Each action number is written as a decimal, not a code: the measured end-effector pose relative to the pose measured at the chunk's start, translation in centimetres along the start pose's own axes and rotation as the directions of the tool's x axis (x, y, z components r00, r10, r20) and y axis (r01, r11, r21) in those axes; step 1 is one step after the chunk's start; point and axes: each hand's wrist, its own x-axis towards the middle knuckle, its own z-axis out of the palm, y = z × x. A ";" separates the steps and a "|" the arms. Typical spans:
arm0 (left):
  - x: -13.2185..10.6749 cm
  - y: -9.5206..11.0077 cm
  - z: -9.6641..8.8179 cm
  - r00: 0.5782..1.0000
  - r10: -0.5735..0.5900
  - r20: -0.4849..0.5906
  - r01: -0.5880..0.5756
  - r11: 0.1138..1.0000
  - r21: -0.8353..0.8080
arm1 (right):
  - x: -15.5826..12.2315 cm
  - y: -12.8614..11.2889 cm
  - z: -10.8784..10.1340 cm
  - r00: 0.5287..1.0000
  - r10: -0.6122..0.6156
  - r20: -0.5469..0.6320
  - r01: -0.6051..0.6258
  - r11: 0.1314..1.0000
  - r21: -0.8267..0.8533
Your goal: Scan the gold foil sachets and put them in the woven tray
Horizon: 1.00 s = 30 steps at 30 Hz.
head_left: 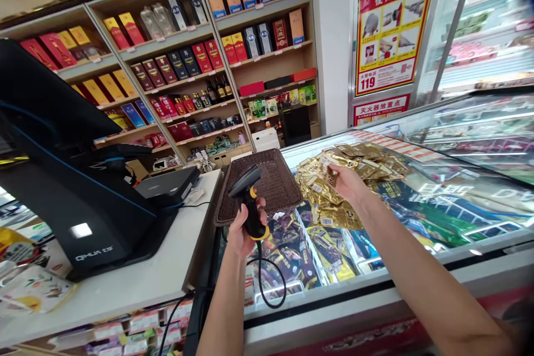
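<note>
The right hand hides part of one gold sachet. Print on the heaped sachets is too small to read.

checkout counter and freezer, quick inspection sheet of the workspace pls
surface: white checkout counter beside a glass-topped chest freezer
job's things: handheld barcode scanner, black and yellow; gold sachets piled next to a woven brown tray
clutter: flat dark device on the counter beside a black POS terminal
grippers: left hand grips the handheld barcode scanner; right hand pinches one of the gold sachets
cables: coiled black scanner cord hangs below the left hand
surroundings: shelves of boxed and bottled liquor; fire hydrant instruction poster
</note>
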 end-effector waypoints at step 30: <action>0.5 -1.3 1.3 0.987 0.065 -0.144 0.021 0.846 0.532 | -3.6 2.2 3.2 0.942 -0.292 0.166 0.333 0.882 -0.334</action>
